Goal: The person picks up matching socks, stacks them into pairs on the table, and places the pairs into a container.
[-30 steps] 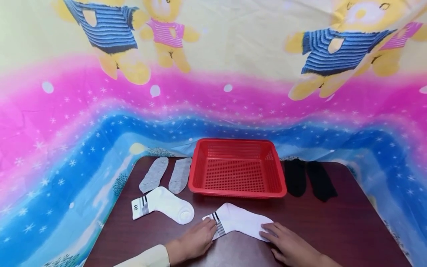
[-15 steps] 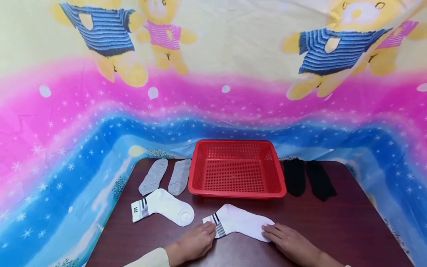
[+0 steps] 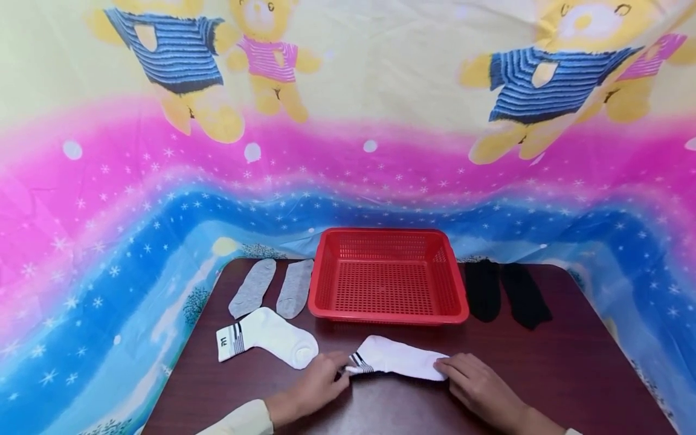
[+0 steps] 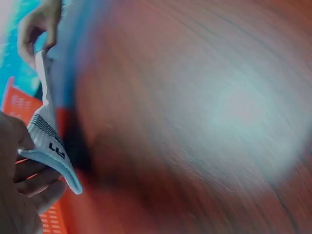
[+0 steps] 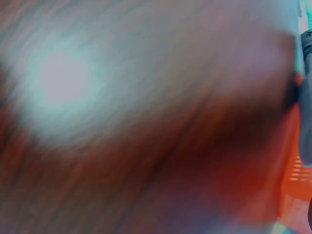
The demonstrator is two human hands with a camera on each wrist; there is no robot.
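A white sock [image 3: 399,356] with dark stripes stretches between my two hands, its near edge raised toward me. My left hand [image 3: 321,383] pinches the cuff; in the left wrist view thumb and fingers [image 4: 41,187] close on the sock's lettered cuff [image 4: 51,144]. At the toe end my right hand [image 3: 481,383] pinches the sock, thumb hidden under the fingers. A matching white sock [image 3: 272,335] lies flat to the left, its toe close to my left hand. Only a strip of the held sock [image 5: 305,112] shows in the right wrist view.
Behind the held sock stands a red plastic basket [image 3: 388,318]. Two grey socks [image 3: 252,288] lie left of it, two black socks [image 3: 524,296] to its right. All rest on a dark brown table [image 3: 576,368], backed by a patterned cloth [image 3: 348,163].
Earlier the sock lay flat under my fingertips. Now both hands grip its ends, and its near edge has come up off the table, with the cuff tilted.
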